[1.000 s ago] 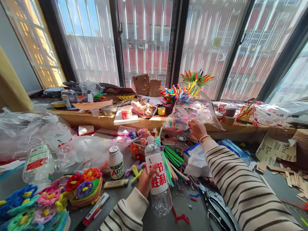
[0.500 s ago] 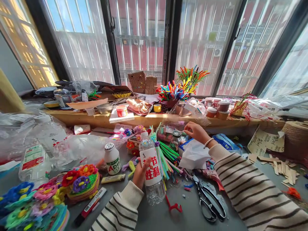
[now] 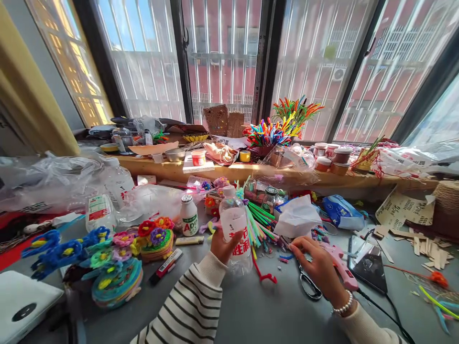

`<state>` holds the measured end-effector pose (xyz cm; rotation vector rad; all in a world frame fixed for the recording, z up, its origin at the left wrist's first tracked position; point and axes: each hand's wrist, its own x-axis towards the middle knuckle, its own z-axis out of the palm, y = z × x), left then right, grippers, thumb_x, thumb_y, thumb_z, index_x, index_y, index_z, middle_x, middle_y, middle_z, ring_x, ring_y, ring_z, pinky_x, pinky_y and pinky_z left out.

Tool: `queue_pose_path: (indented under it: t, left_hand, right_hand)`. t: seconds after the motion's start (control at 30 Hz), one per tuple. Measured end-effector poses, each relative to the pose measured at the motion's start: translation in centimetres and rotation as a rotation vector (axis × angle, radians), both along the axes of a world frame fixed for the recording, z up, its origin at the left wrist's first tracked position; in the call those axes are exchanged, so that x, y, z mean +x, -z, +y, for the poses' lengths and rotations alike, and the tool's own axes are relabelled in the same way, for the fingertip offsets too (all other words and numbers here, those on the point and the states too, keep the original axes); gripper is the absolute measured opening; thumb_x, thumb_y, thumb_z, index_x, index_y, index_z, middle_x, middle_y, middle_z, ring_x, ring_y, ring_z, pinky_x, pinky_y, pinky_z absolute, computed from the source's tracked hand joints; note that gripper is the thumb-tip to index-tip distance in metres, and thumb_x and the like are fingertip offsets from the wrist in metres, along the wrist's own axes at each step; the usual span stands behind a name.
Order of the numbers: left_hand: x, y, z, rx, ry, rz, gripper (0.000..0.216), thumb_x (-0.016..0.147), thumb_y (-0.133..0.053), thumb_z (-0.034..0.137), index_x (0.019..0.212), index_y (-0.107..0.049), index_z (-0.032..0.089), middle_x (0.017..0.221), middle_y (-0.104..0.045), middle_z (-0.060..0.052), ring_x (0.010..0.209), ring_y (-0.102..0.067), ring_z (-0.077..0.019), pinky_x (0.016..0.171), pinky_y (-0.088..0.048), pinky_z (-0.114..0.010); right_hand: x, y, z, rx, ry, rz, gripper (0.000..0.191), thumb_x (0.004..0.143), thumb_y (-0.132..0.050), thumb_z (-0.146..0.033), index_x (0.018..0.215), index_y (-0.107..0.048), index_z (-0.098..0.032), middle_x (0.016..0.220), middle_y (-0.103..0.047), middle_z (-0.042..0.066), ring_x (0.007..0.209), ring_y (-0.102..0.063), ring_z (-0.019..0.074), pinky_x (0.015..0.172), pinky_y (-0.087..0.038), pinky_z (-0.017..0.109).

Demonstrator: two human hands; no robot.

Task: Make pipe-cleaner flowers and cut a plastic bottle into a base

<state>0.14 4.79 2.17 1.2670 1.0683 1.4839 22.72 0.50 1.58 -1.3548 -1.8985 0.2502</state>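
My left hand [image 3: 225,244] is wrapped round a clear plastic bottle [image 3: 234,220] with a white label and red lettering. The bottle stands upright at the front of the clutter. My right hand [image 3: 315,265] is low over the metal scissors [image 3: 311,289], its fingertips pinched at the blades. One handle loop shows below the palm, and the pivot is hidden. Between the hands lie a bent red pipe cleaner [image 3: 268,277] and small pipe cleaner scraps. Behind the bottle spreads a bundle of green and pastel pipe cleaners [image 3: 261,217].
Pipe cleaner flowers [image 3: 107,255] crowd the left, near a white ADE bottle [image 3: 189,216] and a marker [image 3: 165,267]. Tissues [image 3: 298,215] stand behind my right hand. A pink glue gun [image 3: 340,267] and a black phone-like slab [image 3: 367,263] lie at right, with cords trailing.
My right hand has come down from beside the tissues and glass jar to the scissors. My left hand still grips the bottle. The view has swung, bringing the glue gun into sight.
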Motion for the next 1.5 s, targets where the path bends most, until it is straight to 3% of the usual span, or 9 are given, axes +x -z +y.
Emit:
queue_pose_path:
  t: [0.13,0.33,0.5,0.67,0.83,1.07,1.17,1.33,1.5]
  left_hand:
    - [-0.4,0.3,-1.9,0.176,0.020,0.175,0.046,0.051,-0.066,0.025,0.094,-0.052,0.015,0.092,-0.059,-0.010,0.089,-0.053,-0.0247,0.082,-0.038,-0.033]
    - [-2.4,1.3,-2.6,0.375,-0.359,0.311,0.059,0.041,-0.068,0.027,0.094,-0.045,0.019,0.093,-0.056,-0.009,0.088,-0.053,-0.0276,0.081,-0.039,-0.043]
    - [-2.3,1.3,-2.4,0.359,-0.308,0.460,0.055,0.054,-0.059,0.032,0.101,-0.035,0.018,0.086,-0.058,-0.008,0.075,-0.058,-0.0231,0.064,-0.048,-0.039]
    - [-2.1,1.4,-2.5,0.420,-0.354,0.480,0.048,0.055,-0.058,0.033,0.095,-0.038,0.018,0.084,-0.058,-0.008,0.077,-0.057,-0.0226,0.068,-0.048,-0.040]
    - [-3.0,1.7,-1.8,0.404,-0.406,0.466,0.040,0.058,-0.055,0.038,0.088,-0.043,0.015,0.084,-0.057,-0.009,0.079,-0.056,-0.0236,0.069,-0.046,-0.042]
    - [-2.8,1.0,-1.1,0.503,-0.546,0.487,0.053,0.053,-0.061,0.040,0.095,-0.042,0.013,0.090,-0.055,-0.010,0.084,-0.054,-0.0234,0.074,-0.045,-0.037]
    - [-2.8,1.0,-1.0,0.483,-0.542,0.484,0.053,0.055,-0.060,0.041,0.095,-0.043,0.012,0.088,-0.056,-0.010,0.082,-0.055,-0.0227,0.072,-0.046,-0.035]
    - [-3.1,0.9,-0.8,0.455,-0.523,0.489,0.054,0.054,-0.060,0.044,0.094,-0.043,0.013,0.086,-0.055,-0.009,0.079,-0.055,-0.0229,0.068,-0.047,-0.035]
    - [-3.0,0.9,-0.8,0.384,-0.535,0.428,0.052,0.053,-0.059,0.047,0.091,-0.042,0.016,0.084,-0.055,-0.007,0.078,-0.055,-0.0222,0.069,-0.047,-0.036]
  right_hand:
    - [-2.5,1.9,-1.7,-0.023,-0.073,0.047,0.015,0.079,-0.038,-0.029,0.068,-0.046,-0.024,0.070,-0.052,0.003,0.065,-0.050,0.0175,0.060,-0.042,0.030]
    - [-4.7,2.8,-3.5,-0.043,-0.246,-0.036,0.017,0.080,-0.037,-0.026,0.072,-0.051,-0.021,0.073,-0.053,0.003,0.068,-0.051,0.0147,0.062,-0.042,0.026]
    - [-4.2,3.0,-3.5,-0.025,-0.231,-0.018,0.019,0.081,-0.037,-0.027,0.070,-0.050,-0.019,0.073,-0.053,0.003,0.068,-0.050,0.0140,0.062,-0.042,0.026]
    - [-4.1,2.7,-3.9,-0.054,-0.213,0.000,0.020,0.081,-0.036,-0.028,0.070,-0.050,-0.019,0.071,-0.052,0.002,0.065,-0.049,0.0131,0.062,-0.042,0.026]
    - [-3.5,3.0,-3.7,-0.019,-0.112,0.052,0.015,0.079,-0.038,-0.026,0.081,-0.051,-0.019,0.087,-0.050,0.006,0.079,-0.049,0.0156,0.065,-0.043,0.026]
    - [0.8,3.7,-0.7,0.175,0.239,-0.110,0.018,0.073,-0.042,-0.020,0.090,-0.048,-0.016,0.091,-0.051,0.007,0.089,-0.045,0.0202,0.081,-0.036,0.036]
    - [2.8,2.9,1.3,0.234,0.398,-0.267,0.035,0.071,-0.042,-0.017,0.106,-0.043,-0.014,0.106,-0.048,0.009,0.101,-0.039,0.0216,0.088,-0.029,0.036]
    - [2.7,1.1,5.5,0.047,0.471,-0.518,0.061,0.063,-0.051,-0.012,0.120,-0.032,-0.022,0.129,-0.029,0.005,0.116,-0.023,0.0244,0.092,-0.018,0.042]
    - [1.0,0.7,8.6,-0.023,0.428,-0.508,0.028,0.067,-0.050,-0.017,0.095,-0.055,-0.019,0.100,-0.058,0.007,0.094,-0.048,0.0218,0.080,-0.031,0.034]
